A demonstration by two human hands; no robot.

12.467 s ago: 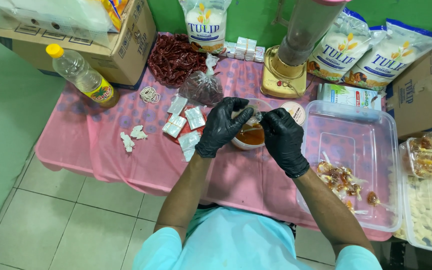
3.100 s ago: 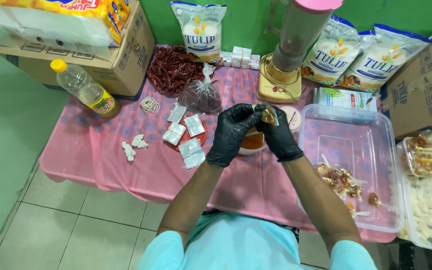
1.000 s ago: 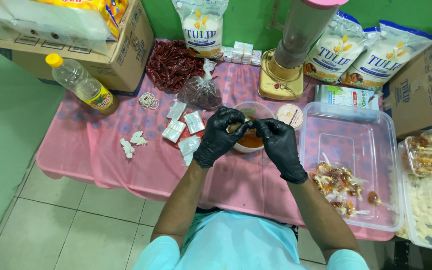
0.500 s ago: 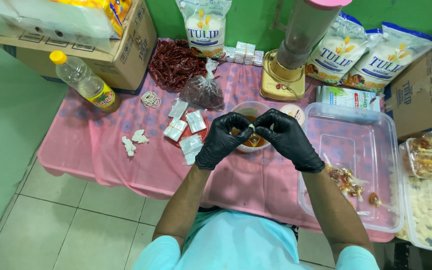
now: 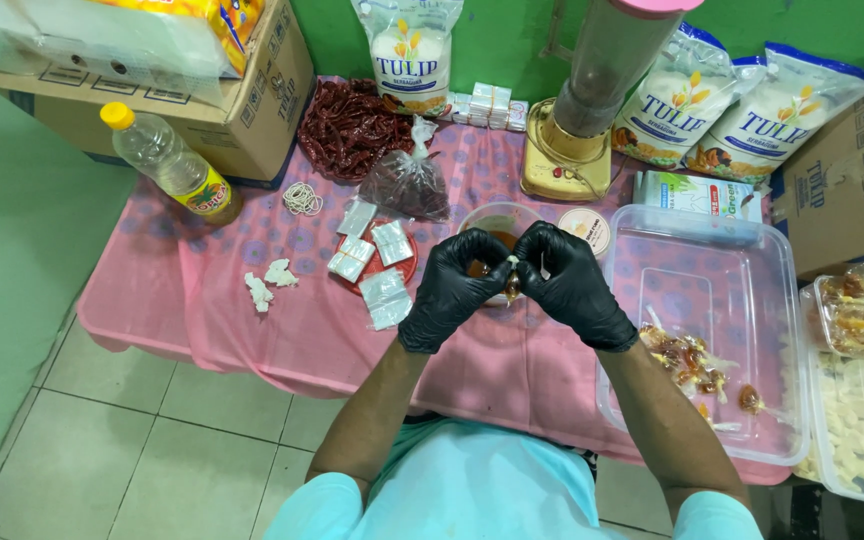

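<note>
A small clear packet of brown sauce (image 5: 512,283) was pinched between the closed fingertips of the left hand (image 5: 455,288) and the right hand (image 5: 572,285), both in black gloves. The packet was held just above a clear bowl of sauce (image 5: 497,222) on the pink table (image 5: 252,320).

Pink-clothed surface (image 5: 252,330): oil bottle (image 5: 167,165) upper left, dried chillies (image 5: 352,125) and blender (image 5: 577,130) along the top, clear tub (image 5: 712,300) at right.
</note>
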